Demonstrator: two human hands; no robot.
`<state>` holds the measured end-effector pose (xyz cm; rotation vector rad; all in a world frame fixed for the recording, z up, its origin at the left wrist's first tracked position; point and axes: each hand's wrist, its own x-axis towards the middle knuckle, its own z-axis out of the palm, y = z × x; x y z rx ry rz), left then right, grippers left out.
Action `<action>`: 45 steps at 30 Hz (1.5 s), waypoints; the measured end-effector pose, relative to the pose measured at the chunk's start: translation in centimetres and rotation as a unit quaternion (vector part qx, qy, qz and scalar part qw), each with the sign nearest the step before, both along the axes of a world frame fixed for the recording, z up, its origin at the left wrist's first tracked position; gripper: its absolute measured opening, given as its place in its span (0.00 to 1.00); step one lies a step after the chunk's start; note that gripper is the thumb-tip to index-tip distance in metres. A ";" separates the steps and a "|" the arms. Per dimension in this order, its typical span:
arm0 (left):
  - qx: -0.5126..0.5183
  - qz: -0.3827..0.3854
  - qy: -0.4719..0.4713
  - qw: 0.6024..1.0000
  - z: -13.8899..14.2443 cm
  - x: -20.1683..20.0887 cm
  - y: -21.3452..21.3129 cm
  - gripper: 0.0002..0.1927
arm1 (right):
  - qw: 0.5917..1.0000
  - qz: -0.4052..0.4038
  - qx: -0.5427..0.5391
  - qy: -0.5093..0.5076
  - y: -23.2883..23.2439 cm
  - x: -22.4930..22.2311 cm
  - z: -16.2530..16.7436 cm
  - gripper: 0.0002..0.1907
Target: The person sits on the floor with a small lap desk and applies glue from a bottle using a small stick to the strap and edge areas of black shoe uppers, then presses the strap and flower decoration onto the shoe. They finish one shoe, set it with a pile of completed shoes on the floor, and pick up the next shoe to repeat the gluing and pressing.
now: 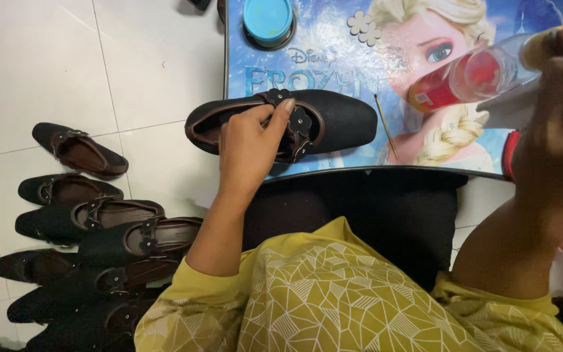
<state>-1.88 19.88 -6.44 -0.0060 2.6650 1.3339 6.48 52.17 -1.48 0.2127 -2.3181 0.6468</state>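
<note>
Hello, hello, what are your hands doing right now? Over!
Left hand pressing the strap of the black shoe on the table. Right hand gripping a clear bottle, tilted. Thin stick beside the shoe, nothing blocking.

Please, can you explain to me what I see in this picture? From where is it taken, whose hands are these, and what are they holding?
The one picture comes from a camera worn on a person's head, looking down. The left hand presses the flower strap of a black shoe lying on a small low table with a cartoon print. The right hand holds a clear bottle with red inside, tilted. A round blue lid, a thin stick and a pale flower piece also lie there. More dark shoes lie on the tiled floor.
</note>
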 end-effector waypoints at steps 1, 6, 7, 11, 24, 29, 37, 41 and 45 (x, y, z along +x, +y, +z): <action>0.022 0.011 -0.017 1.000 -0.5 0.6 -0.2 0.23 | 1.000 -0.006 -0.003 0.002 -0.3 0.4 0.2 0.12; 0.478 0.052 -0.153 0.864 -2.9 3.6 -0.3 0.11 | 0.984 -0.030 -0.176 0.002 -3.8 2.4 0.6 0.11; 0.511 0.065 -0.170 0.840 -3.3 4.5 -0.3 0.10 | 0.974 -0.023 -0.224 0.001 -4.9 2.7 0.6 0.09; 0.498 0.037 -0.099 0.861 -4.0 8.2 -0.8 0.10 | 0.977 0.072 -0.159 -0.121 -10.7 4.0 -0.5 0.09; 0.416 0.012 -0.060 0.908 -4.8 10.9 -0.8 0.08 | 0.980 0.182 0.006 -0.081 -17.6 0.1 -3.7 0.17; 0.417 0.008 -0.028 0.909 -5.0 10.6 -1.0 0.09 | 0.976 0.189 0.024 -0.103 -16.8 1.0 -3.9 0.17; 0.380 -0.012 -0.040 0.924 -5.2 10.0 -1.2 0.08 | 0.984 0.167 0.007 -0.064 -17.3 -0.2 -4.3 0.17; 0.432 0.001 -0.046 0.901 -5.5 9.5 -1.5 0.08 | 0.981 0.173 0.064 -0.056 -18.1 -0.4 -5.4 0.17; 0.460 0.024 -0.074 0.884 -6.2 9.4 -2.2 0.10 | 0.978 0.192 0.043 -0.063 -17.8 0.2 -5.7 0.15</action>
